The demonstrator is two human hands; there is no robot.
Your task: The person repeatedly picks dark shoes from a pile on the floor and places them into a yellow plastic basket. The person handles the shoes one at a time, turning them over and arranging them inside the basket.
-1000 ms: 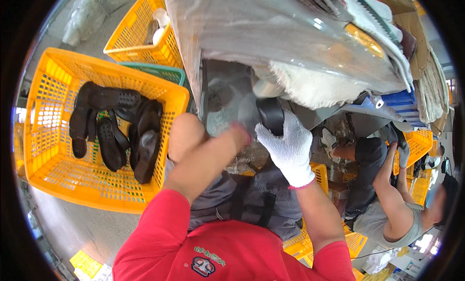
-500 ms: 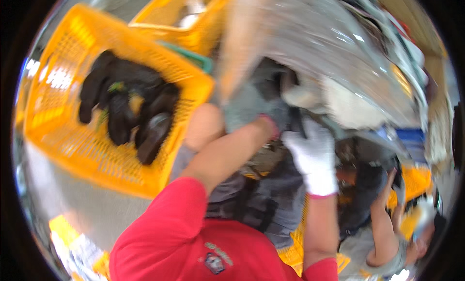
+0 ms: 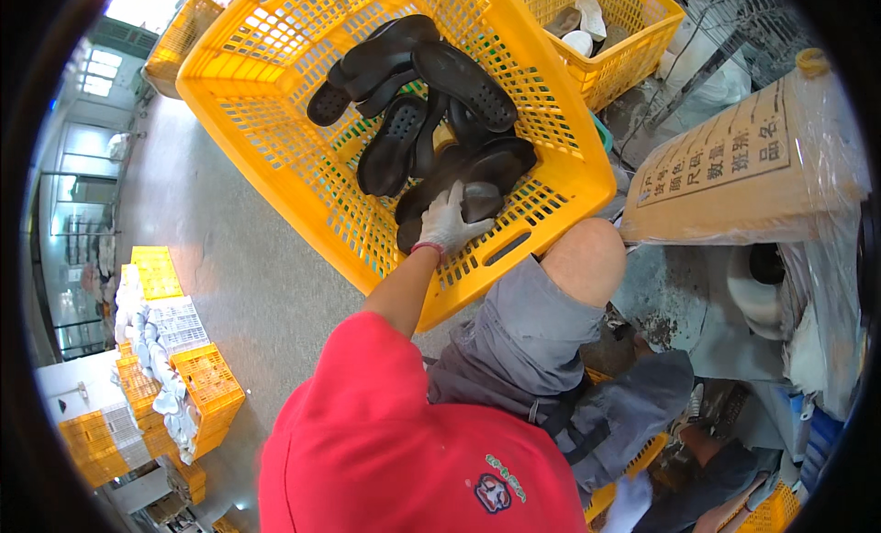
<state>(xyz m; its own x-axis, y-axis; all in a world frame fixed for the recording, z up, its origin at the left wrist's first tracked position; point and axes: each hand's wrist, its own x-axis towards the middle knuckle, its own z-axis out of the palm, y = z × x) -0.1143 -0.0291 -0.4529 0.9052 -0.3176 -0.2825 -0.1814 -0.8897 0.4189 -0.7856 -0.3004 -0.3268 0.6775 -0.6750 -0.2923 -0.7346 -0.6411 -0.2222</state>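
Note:
At upper centre a big yellow perforated basket (image 3: 275, 179) holds several black shoe soles (image 3: 463, 83), some with small round holes at one end. My left hand (image 3: 448, 223), in a white glove, reaches into its near side. Thumb and fingers lie around the end of one black shoe sole (image 3: 482, 202), which rests among the others. My right hand (image 3: 630, 502) is a white, smeared shape low on the right, beside a yellow crate edge (image 3: 601, 501). Its fingers cannot be made out.
Behind the basket stands a smaller yellow crate (image 3: 633, 51) with white and brown pieces. A cardboard box (image 3: 725, 161) wrapped in clear film is at the right. Stacked yellow crates (image 3: 211, 386) with white items stand at left. Another person's leg (image 3: 697, 446) shows at lower right.
The view has turned left toward the big basket. My left hand has moved from beside my right hand into the basket and onto a black shoe sole. My right hand is now low at right.

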